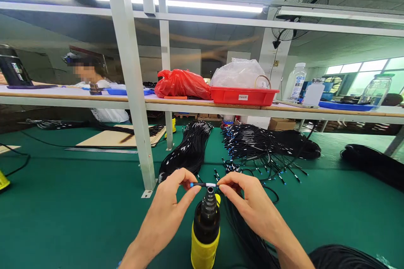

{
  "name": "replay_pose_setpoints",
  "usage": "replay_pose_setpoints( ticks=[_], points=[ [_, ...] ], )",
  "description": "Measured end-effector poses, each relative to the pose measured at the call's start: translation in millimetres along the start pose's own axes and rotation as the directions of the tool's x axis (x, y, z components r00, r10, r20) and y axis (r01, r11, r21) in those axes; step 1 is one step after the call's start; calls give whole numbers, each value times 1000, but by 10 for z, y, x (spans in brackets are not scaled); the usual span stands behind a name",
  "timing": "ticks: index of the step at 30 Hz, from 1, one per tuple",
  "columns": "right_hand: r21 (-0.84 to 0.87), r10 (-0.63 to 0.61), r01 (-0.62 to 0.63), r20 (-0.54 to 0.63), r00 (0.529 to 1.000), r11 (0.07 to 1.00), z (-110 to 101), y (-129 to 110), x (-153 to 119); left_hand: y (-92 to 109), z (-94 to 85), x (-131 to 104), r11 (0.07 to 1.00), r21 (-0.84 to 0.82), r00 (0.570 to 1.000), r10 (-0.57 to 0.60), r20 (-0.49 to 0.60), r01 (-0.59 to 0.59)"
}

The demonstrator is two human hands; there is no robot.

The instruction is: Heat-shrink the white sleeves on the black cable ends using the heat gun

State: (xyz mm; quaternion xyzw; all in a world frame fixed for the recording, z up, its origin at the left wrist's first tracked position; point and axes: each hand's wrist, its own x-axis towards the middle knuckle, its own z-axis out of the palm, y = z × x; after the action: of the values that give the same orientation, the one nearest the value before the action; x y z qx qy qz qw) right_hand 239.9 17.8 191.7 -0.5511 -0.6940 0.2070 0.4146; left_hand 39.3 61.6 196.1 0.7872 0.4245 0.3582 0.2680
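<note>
My left hand [167, 208] pinches the blue-tipped end of a thin black cable [199, 184] between thumb and fingers. On the other side, my right hand [254, 204] pinches the same cable just past a white sleeve [210, 185]. The cable is held level, directly above the nozzle of a yellow and black heat gun [205, 239] that stands upright with its nozzle pointing up. Below my right hand, a bundle of black cables [243, 231] runs down toward the front edge.
Behind my hands lie a black cable bundle [189, 147] and a larger pile with blue tips [246, 141] on the green table [78, 210]. A white post [132, 63] rises at left. The shelf holds a red bag [183, 84] and red tray [243, 96]. A person [91, 75] sits beyond.
</note>
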Motion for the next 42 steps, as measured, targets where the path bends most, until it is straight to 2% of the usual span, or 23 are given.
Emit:
replay_pose_setpoints(
  ticks=[6, 8, 13, 21, 29, 37, 42],
  points=[
    [-72, -42, 43, 13, 999, 997, -26, 4, -23, -67, 27, -10, 999, 27, 993, -30, 117, 27],
    [-67, -50, 51, 18, 999, 996, -17, 2, -28, -101, 43, -12, 998, 51, 991, -48, 123, 42],
    [-46, -47, 48, 20, 999, 998, 1, 8, -35, -106, 46, -6, 999, 37, 994, -39, 100, 36],
    [-12, -15, 15, -58, 998, 1000, 49, 21, 9, -35, 4, -22, 1000, -28, 996, 7, 93, -5],
    [-84, -12, 16, 44, 999, 996, 50, -6, -37, -108, 37, -41, 995, 93, 999, -23, 47, 19],
    [11, 22, -22, -53, 998, 1000, 63, 6, -25, -51, 14, -73, 999, -24, 996, 43, 73, -41],
    [26, 34, -32, -78, 996, 999, 38, 32, -43, -78, -13, -31, 999, -24, 998, 42, -46, -43]
  ],
)
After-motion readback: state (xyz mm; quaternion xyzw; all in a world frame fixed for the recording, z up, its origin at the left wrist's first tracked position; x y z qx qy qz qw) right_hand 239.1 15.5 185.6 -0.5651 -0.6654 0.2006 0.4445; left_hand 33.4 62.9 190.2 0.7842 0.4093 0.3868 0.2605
